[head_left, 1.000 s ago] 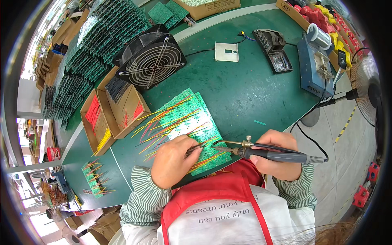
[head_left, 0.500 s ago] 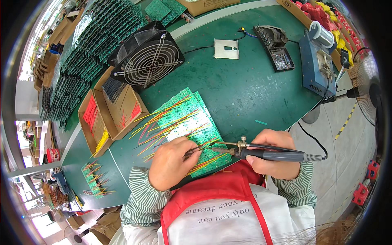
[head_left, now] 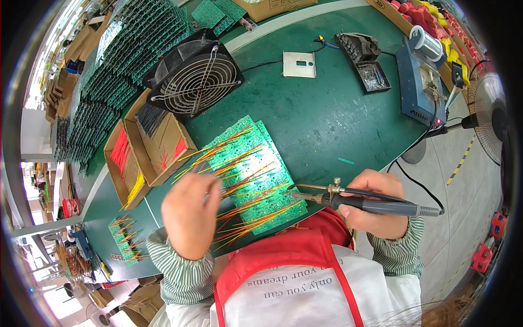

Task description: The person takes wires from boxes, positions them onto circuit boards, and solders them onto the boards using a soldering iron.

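At the near edge of the green table (head_left: pixel 327 114), a green circuit board panel (head_left: pixel 248 163) lies flat just in front of the person, with many red, yellow and orange wires sticking out of it toward its left and near sides. The right hand (head_left: pixel 376 204) is closed around the dark handle of a soldering iron (head_left: pixel 359 203), fingers wrapped over the grip, and the metal tip points left, reaching the near right edge of the panel. The left hand (head_left: pixel 190 215) hovers over the panel's near left corner with the back of the hand up; its fingers are curled down among the wires, and whether they pinch one cannot be told (the hand is blurred). The panel thus lies between the two hands, partly under the left fingers and touched by the iron's tip on the right.

Left of the panel stand open cardboard boxes (head_left: pixel 147 152) holding sorted red, yellow and black wires. Behind them a black fan (head_left: pixel 196 82) with a wire grille sits tilted on the table. Toward the far right edge are a blue soldering station (head_left: pixel 419 90) and a black iron stand (head_left: pixel 364 60). A smaller board with wires (head_left: pixel 124 237) lies at the near left corner.
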